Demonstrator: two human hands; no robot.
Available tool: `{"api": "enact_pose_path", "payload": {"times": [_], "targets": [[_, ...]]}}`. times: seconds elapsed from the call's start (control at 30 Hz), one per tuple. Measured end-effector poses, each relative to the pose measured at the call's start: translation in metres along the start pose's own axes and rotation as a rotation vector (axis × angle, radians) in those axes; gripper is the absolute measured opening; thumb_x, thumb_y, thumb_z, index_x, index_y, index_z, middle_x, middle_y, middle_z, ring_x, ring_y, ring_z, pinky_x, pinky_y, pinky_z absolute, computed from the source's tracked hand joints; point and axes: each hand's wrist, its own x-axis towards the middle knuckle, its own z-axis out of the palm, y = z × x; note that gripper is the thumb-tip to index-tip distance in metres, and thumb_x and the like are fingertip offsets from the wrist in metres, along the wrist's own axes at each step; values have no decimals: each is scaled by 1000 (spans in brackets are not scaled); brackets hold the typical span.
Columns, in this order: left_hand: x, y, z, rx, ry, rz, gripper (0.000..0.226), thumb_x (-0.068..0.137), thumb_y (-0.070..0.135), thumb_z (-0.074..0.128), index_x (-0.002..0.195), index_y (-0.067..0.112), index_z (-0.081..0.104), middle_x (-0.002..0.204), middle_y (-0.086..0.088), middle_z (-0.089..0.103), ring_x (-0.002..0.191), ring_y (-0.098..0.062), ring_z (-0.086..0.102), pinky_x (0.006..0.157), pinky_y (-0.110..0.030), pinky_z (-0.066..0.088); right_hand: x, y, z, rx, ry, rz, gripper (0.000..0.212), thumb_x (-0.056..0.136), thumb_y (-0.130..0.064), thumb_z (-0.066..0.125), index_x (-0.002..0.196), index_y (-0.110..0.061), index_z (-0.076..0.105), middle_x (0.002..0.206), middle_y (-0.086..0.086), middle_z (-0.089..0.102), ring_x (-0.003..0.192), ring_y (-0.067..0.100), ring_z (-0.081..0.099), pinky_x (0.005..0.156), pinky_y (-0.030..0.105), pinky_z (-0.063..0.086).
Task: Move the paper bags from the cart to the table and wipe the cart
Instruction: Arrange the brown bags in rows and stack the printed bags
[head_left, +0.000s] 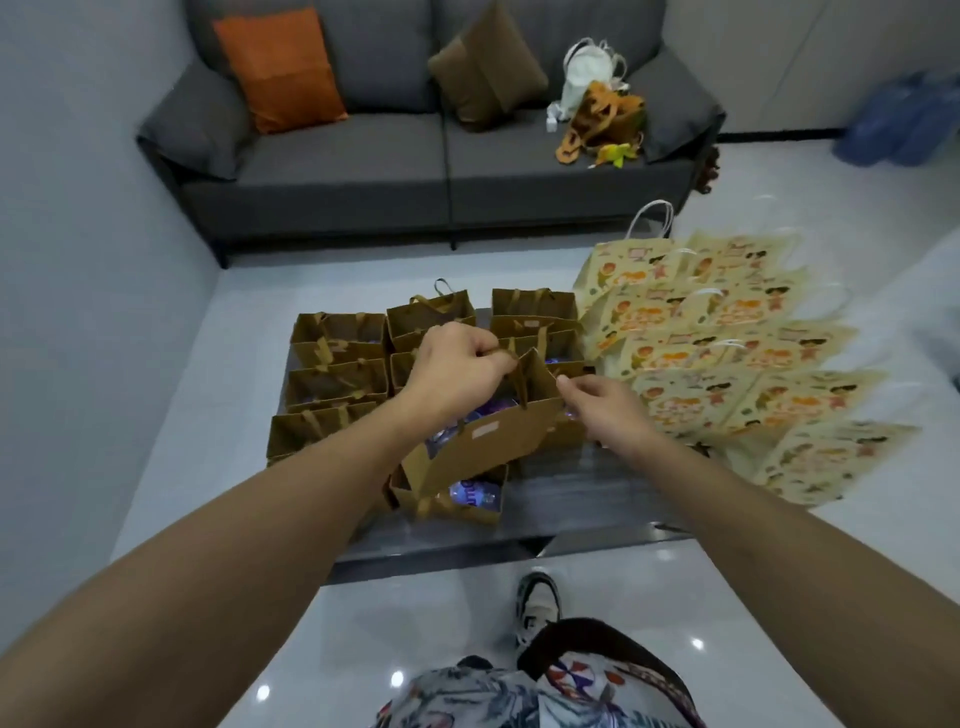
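A person leans over a low dark counter (587, 483), lowering a brown paper bag (488, 431) toward the near end of a block of similar brown bags (337, 374) already standing there in rows. The left hand (457, 371) is closed around the bag's ribbon handle (511, 358), fingers curled tight at the top; the right hand (602, 402) pinches the bag's upper right corner between thumb and fingertips, steadying it. The carried bag hangs tilted just above another open bag (457, 493), which shows a blue-labelled bottle inside. To the right of the brown bags, cream printed tote bags (737, 353) lie fanned flat and overlapping, spilling past the counter's edge. Beyond the counter stands a grey sofa (363, 156) with an orange cushion (280, 67). No cart is in view.

The bag looks like stiff card that keeps its box shape, and the purple-wrapped contents probably give it some weight, so the handle is the sound place to carry it, with a second hand on the rim to stop it swinging. Squeezing the walls would likely crease them.
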Motion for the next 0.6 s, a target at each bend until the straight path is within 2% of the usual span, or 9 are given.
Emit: {"api": "enact_pose_path", "payload": {"times": [0.07, 0.17, 0.23, 0.27, 0.33, 0.4, 0.5, 0.57, 0.6], "targets": [[8, 14, 21, -1, -61, 24, 29, 92, 24, 69, 68, 8, 71, 68, -11, 67, 71, -25, 67, 73, -46, 60, 0, 14, -23, -10, 37, 33, 46, 94, -52, 61, 127, -20, 64, 119, -3, 67, 109, 20, 64, 95, 42, 54], [25, 28, 54, 24, -170, 31, 31, 91, 25, 71, 66, 7, 70, 67, -9, 66, 68, -22, 65, 74, -48, 60, 12, 44, -50, -19, 89, 135, 45, 92, -38, 70, 129, -13, 63, 123, 7, 66, 109, 27, 63, 94, 44, 55], [36, 34, 78, 51, -245, 30, 34, 91, 24, 72, 61, 10, 67, 59, -4, 60, 58, -12, 57, 69, -42, 60, 24, 69, -62, -54, 95, 184, 33, 91, -30, 72, 117, -9, 70, 119, 11, 69, 108, 30, 64, 95, 46, 54], [41, 36, 91, 66, -277, 26, 35, 92, 24, 72, 59, 11, 66, 57, 0, 57, 53, -6, 54, 63, -35, 58, 29, 80, -67, -81, 79, 212, 24, 90, -26, 72, 106, -9, 74, 109, 12, 73, 102, 31, 66, 91, 46, 55], [51, 34, 121, 113, -328, 14, 37, 92, 23, 72, 57, 13, 63, 54, 5, 53, 47, 1, 47, 55, -26, 49, 44, 110, -71, -131, 43, 249, 15, 87, -21, 70, 81, -8, 75, 81, 14, 72, 81, 33, 68, 71, 45, 58], [58, 24, 151, 172, -373, -20, 36, 91, 25, 71, 58, 14, 63, 54, 5, 54, 48, 0, 48, 54, -28, 49, 58, 143, -71, -193, 24, 309, 23, 85, -22, 69, 66, -7, 69, 66, 13, 68, 65, 32, 66, 52, 35, 49], [64, 4, 186, 276, -396, -90, 27, 89, 23, 70, 65, 12, 67, 62, -4, 63, 59, -9, 58, 61, -35, 53, 77, 183, -66, -237, 7, 361, 29, 87, -22, 67, 59, -14, 63, 62, 8, 64, 61, 26, 61, 44, 26, 37], [66, -10, 199, 340, -378, -135, 27, 86, 20, 68, 61, 11, 62, 60, -6, 59, 60, -14, 56, 60, -35, 49, 86, 199, -59, -238, -11, 378, 33, 90, -20, 64, 58, -16, 58, 63, 6, 59, 64, 26, 57, 44, 27, 28], [67, -16, 204, 369, -371, -156, 27, 85, 20, 68, 60, 13, 60, 59, -3, 56, 62, -16, 55, 61, -34, 46, 90, 203, -55, -238, -20, 381, 31, 91, -20, 64, 61, -17, 58, 64, 6, 58, 68, 27, 58, 47, 28, 29]]}}
